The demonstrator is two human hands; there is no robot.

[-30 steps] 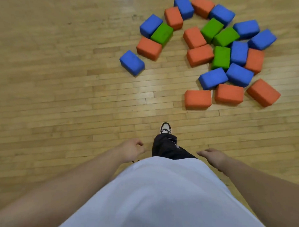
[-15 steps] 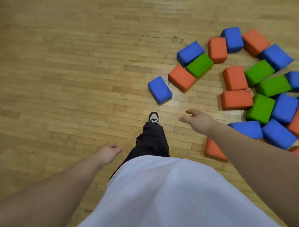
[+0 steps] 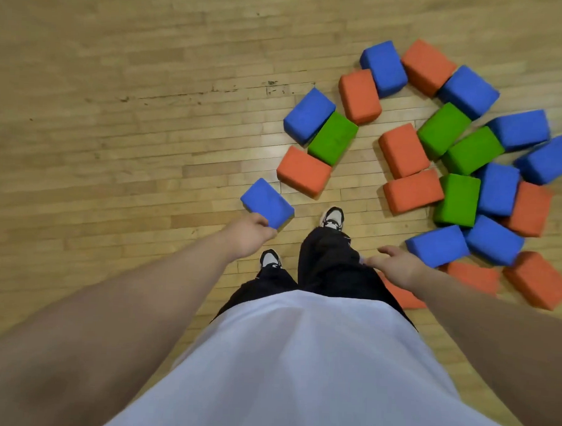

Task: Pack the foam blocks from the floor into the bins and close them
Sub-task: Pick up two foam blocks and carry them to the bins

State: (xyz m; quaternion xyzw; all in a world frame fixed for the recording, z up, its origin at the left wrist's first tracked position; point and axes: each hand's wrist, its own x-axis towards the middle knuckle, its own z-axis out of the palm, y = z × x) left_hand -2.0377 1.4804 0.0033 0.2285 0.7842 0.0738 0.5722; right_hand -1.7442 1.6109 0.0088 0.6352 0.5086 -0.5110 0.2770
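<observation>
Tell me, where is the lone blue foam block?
Head view, left of centre: the lone blue foam block lies on the wooden floor just beyond the left hand, near an orange foam block.

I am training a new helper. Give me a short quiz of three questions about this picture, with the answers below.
1. True or false: a bin is in view.
2. How many green blocks lie on the floor?
3. Which colour is the lone block nearest the left hand? A orange, B blue, C green.
Key: 1 false; 2 four; 3 B.
</observation>
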